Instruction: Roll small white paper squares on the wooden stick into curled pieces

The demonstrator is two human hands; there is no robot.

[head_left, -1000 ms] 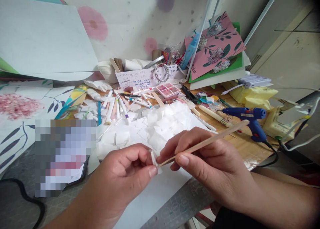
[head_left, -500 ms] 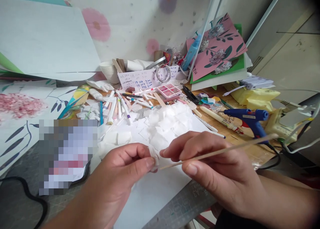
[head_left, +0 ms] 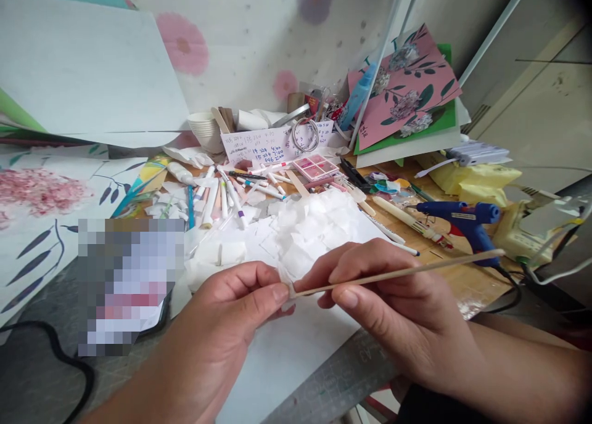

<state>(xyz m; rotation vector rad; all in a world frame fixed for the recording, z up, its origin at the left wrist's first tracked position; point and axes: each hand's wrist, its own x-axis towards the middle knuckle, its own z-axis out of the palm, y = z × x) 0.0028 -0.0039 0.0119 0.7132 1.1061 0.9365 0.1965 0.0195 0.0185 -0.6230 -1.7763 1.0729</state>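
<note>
Between the thumb and fingers of my left hand (head_left: 240, 313) is a small piece of white tissue paper (head_left: 287, 281), mostly covered by the fingertips. My right hand (head_left: 393, 307) pinches a thin wooden stick (head_left: 416, 270), its far end pointing up to the right. The stick's other tip meets the tissue paper at my left fingertips, and my right index finger touches there too. Beyond my hands lies a loose pile of white tissue squares (head_left: 314, 230) on a white sheet of paper (head_left: 287, 362).
Markers (head_left: 231, 196) and a pink palette (head_left: 316, 167) lie behind the pile. At the right rests a blue glue gun (head_left: 462, 217) with its cord. A phone, partly blurred out (head_left: 134, 288), lies left on the grey cutting mat (head_left: 333, 381). Paper cups (head_left: 206, 131) stand at the back.
My right hand has moved slightly left, bringing the stick's tip and index finger against the tissue paper. The stick lies a little flatter. My left hand keeps its pinch.
</note>
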